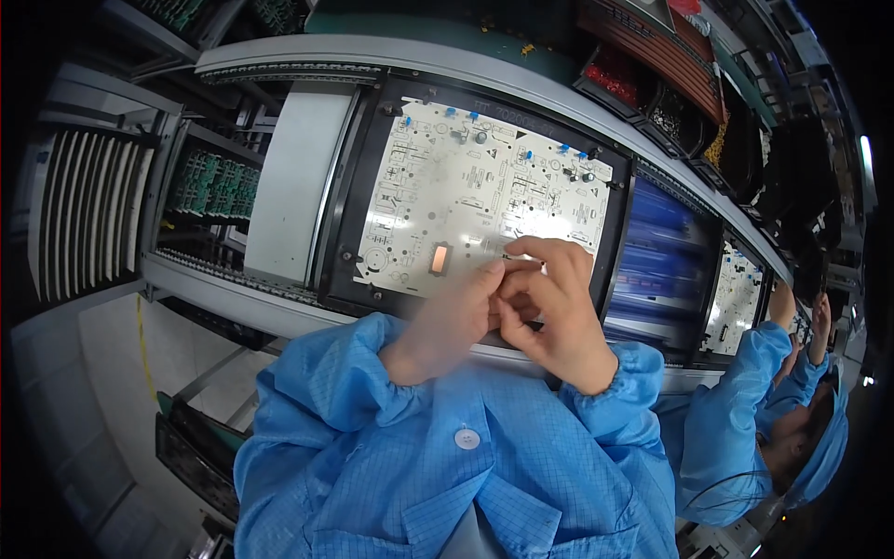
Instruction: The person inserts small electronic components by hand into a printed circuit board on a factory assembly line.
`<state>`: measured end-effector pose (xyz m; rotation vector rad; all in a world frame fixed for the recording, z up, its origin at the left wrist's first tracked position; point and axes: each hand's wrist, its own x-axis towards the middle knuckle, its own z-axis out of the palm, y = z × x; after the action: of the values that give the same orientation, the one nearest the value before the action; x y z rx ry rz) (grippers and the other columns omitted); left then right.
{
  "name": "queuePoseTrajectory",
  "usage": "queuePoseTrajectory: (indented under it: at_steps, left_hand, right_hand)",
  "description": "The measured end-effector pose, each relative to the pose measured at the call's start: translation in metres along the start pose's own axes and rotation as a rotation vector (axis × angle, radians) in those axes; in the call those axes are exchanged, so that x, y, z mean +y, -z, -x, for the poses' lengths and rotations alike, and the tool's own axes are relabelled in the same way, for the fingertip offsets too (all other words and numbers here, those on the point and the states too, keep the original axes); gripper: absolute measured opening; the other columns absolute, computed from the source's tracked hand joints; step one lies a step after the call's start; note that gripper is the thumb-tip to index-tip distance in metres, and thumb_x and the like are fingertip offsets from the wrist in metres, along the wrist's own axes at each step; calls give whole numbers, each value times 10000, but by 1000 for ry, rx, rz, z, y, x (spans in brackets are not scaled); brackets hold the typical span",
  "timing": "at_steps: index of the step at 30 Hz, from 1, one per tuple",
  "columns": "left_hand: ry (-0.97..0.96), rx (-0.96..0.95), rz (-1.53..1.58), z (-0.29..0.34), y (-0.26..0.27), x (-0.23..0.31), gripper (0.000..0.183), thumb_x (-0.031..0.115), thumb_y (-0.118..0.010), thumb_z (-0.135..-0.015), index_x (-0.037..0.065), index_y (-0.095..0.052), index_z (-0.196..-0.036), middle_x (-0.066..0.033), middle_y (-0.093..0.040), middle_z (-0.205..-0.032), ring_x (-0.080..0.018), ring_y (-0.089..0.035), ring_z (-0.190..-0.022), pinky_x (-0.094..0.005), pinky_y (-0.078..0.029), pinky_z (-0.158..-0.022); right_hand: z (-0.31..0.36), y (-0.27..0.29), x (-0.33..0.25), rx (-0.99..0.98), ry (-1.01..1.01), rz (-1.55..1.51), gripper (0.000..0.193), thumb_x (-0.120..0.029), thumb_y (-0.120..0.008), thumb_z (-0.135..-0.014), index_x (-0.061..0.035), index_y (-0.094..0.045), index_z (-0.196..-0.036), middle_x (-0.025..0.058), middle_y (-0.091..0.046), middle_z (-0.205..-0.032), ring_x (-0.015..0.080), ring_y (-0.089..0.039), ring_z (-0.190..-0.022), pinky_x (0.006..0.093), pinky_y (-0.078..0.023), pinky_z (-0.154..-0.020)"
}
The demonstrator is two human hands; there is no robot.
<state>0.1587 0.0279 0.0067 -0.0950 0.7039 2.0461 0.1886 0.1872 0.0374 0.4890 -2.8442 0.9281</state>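
Observation:
A white circuit board (433,200) printed with dark symbols lies in a black frame (340,219) in front of me. Several small blue parts (528,156) and dark round parts (480,137) stand along its far side. Above its near edge my two hands meet at the fingertips. My right hand (559,312) is closed, its thumb and fingers curled together; whatever is between them is too small or hidden to name. My left hand (442,321) is smeared by motion, and its fingers are partly hidden beside the right ones.
Metal rails (251,303) run along the line on both sides. A blurred blue surface (656,261) lies right of the frame, then another board (731,298), where a person in blue (731,429) works. Bins with red parts (615,79) stand at the far right. Racked green boards (214,182) are at left.

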Motion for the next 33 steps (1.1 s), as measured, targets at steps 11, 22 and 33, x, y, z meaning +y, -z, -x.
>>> queuePoseTrajectory:
  at_steps: [11,22,33]
  left_hand:
    - [153,7,-151,-1,23,9,287,200,-507,-1002,-23,-568,-1172,-102,-632,-1084,-153,-621,-990,-302,-509,-891]
    - [85,52,-12,-5,15,-3,327,268,-482,-1011,-28,-598,-1087,-67,-600,-987,-121,-560,-876,-252,-472,-811]
    - [-300,62,105,-3,33,20,289,179,-412,-1000,-39,-551,-1130,-130,-628,-1010,-228,-610,-969,-329,-473,-882]
  right_hand:
    - [17,-13,10,136,-211,-491,213,44,-679,-745,-24,-632,-942,135,-551,-1131,243,-561,-987,323,-469,-837]
    - [21,-34,6,152,-597,-1231,62,-9,-490,-965,-8,-552,-969,104,-535,-1163,137,-569,-945,264,-487,-795]
    - [24,-6,21,-15,-177,-334,198,40,-689,-734,-19,-644,-918,113,-590,-963,281,-562,-876,350,-469,-765]
